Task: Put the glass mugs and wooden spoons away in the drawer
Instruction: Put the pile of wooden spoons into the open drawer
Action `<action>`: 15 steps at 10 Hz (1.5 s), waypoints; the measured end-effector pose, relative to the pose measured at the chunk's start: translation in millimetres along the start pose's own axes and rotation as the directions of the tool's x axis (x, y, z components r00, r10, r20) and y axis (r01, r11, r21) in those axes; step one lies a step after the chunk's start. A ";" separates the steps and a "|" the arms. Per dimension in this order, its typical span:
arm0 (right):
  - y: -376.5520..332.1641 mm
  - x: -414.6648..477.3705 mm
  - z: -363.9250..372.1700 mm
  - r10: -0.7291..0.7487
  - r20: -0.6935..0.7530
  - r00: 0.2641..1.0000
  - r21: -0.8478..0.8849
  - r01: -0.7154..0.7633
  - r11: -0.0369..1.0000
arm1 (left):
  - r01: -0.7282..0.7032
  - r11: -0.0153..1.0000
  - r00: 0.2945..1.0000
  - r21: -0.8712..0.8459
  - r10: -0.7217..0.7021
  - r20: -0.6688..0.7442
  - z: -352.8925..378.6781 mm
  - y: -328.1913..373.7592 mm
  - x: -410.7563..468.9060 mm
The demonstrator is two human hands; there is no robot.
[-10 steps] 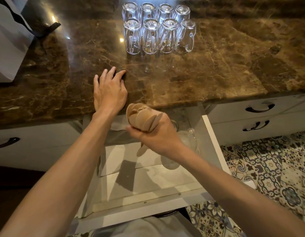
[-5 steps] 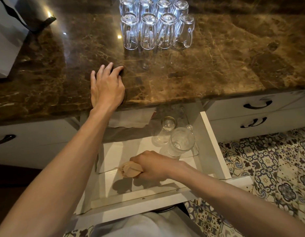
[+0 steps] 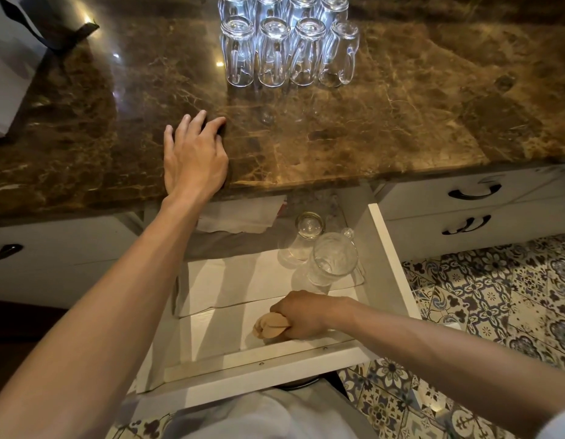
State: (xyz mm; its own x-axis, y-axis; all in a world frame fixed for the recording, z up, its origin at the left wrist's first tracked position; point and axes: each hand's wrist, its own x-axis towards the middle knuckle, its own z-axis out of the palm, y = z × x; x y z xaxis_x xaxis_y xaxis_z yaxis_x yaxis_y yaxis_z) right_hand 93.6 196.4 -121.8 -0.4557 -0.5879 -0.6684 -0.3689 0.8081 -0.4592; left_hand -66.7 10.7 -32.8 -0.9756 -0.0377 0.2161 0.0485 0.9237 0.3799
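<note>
Wooden spoons (image 3: 270,325) in right hand (image 3: 303,315)

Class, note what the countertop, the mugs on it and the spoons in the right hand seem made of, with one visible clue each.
Countertop: polished stone, likely brown marble; pale veining, glossy reflections. Mugs: clear glass; see-through, with glints. Spoons: pale wood, seemingly matte; tan bowls, handles hidden in the right hand.

The left hand (image 3: 194,156) and right hand (image 3: 301,313) are bare, as are both forearms. A pale sleeve edge (image 3: 561,427) shows at the near right corner. A light grey garment (image 3: 259,416) covers the body, near centre.
</note>
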 end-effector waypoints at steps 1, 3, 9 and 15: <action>12.6 -4.2 -1.7 0.063 0.084 0.995 -0.021 -0.061 0.998 | -0.004 1.000 1.000 -0.007 0.004 0.000 0.4 0.0 -0.3; 42.7 -18.7 -0.7 0.177 0.180 0.968 -0.133 -0.155 0.979 | -0.005 1.000 1.000 0.001 0.005 0.005 -0.6 0.3 0.1; 47.3 -38.6 -11.7 0.197 0.194 0.961 -0.110 -0.179 0.978 | -0.001 1.000 1.000 0.014 0.001 0.002 -1.2 2.0 -0.9; 32.7 -53.9 -15.2 0.231 0.119 0.966 -0.093 -0.221 0.971 | -0.012 1.000 1.000 -0.005 0.012 -0.013 2.2 -1.3 0.9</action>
State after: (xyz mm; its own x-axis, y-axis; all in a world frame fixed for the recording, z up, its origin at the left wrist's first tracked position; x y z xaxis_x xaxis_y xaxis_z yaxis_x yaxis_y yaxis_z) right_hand 93.7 254.0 -91.8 -0.4285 -0.3764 -0.8214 -0.3332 0.9109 -0.2436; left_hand -68.1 10.3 -35.0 -0.9721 -0.0317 0.2324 0.0612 0.9222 0.3819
